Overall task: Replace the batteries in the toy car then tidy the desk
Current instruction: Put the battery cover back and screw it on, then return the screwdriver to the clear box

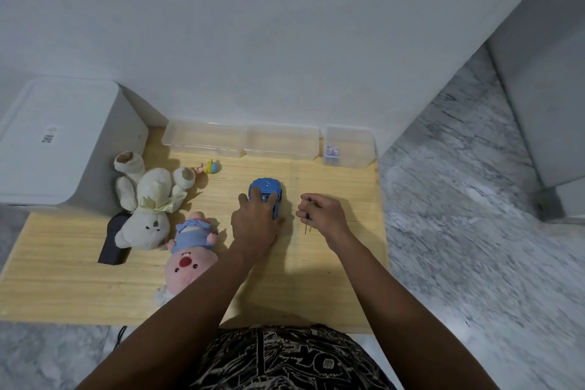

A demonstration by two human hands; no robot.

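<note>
On the table, three bins line the back wall — a box stands at far left. Two plush toys lie left of the toy car, a figurine behind them.

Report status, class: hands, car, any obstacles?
Left hand grips blue toy car on desk. Right hand pinches thin tool. Nothing blocking.
</note>
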